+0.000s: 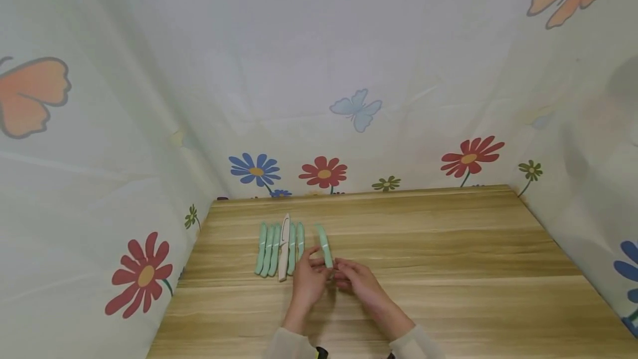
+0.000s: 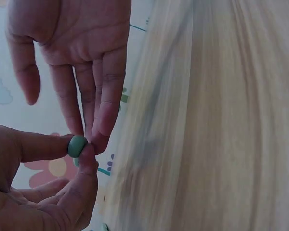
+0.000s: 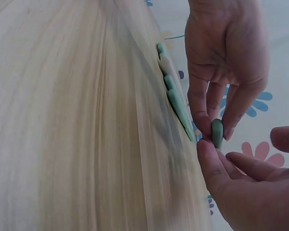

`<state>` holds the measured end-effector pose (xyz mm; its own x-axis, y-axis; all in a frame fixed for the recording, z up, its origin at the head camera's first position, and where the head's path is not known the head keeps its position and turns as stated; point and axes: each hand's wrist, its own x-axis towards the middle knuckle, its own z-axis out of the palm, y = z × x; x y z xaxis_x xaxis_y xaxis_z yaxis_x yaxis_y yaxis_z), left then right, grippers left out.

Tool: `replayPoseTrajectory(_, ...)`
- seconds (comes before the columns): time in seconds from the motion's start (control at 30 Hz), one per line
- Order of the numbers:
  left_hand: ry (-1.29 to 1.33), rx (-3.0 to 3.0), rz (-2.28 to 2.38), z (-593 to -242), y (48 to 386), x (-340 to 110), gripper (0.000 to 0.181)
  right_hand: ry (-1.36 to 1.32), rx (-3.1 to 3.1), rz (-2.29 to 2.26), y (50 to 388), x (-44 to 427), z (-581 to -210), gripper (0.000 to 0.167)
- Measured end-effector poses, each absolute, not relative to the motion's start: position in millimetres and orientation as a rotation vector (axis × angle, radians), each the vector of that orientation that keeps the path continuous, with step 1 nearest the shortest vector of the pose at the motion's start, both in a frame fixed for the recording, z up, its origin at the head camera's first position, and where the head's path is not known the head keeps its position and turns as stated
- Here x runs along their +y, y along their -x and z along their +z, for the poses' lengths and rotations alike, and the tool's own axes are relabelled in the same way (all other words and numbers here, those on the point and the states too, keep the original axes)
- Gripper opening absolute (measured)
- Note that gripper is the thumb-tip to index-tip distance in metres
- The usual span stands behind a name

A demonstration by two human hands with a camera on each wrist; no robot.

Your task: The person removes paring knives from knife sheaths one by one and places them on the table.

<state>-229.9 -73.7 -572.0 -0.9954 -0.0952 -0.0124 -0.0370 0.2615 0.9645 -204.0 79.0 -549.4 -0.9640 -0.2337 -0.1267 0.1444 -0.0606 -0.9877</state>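
Note:
My left hand (image 1: 310, 281) pinches the handle end of a green knife (image 1: 325, 249) between thumb and fingers, its other end pointing away. In the left wrist view, the left hand (image 2: 48, 187) grips the rounded green handle end (image 2: 77, 146). Beside it, my right hand (image 1: 363, 288) has its fingers extended and relaxed, the fingertips at the left fingertips and the handle. The right wrist view shows the right hand (image 3: 255, 185) just below the handle end (image 3: 217, 132); whether it touches the handle cannot be told.
Left of the hands, several green knives (image 1: 269, 251) lie side by side on the wood-grain table (image 1: 448, 248), with a beige knife (image 1: 283, 254) among them. A pale cloth (image 1: 299, 60) printed with flowers and butterflies stands behind the table and at its sides.

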Motion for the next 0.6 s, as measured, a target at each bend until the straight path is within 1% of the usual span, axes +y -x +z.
replayPoseTrajectory(0.13, -0.047, -2.452, -1.989, -569, 225, -72, 0.073, 0.047, 2.012, -2.128, 205, 83, -551, 0.047)
replayPoseTrajectory(0.23, -0.009, -2.484, -2.039, -566, 222, -70, 0.076, 0.01, 2.041, -2.129, 206, 86, -554, 0.045)
replayPoseTrajectory(0.43, 0.086, -2.515, -2.102, -564, 217, -68, 0.068, -0.027, 2.049, -2.126, 204, 91, -555, 0.039)
replayPoseTrajectory(0.6, 0.151, -2.527, -2.144, -563, 215, -65, 0.062, -0.047, 2.073, -2.112, 200, 97, -554, 0.039)
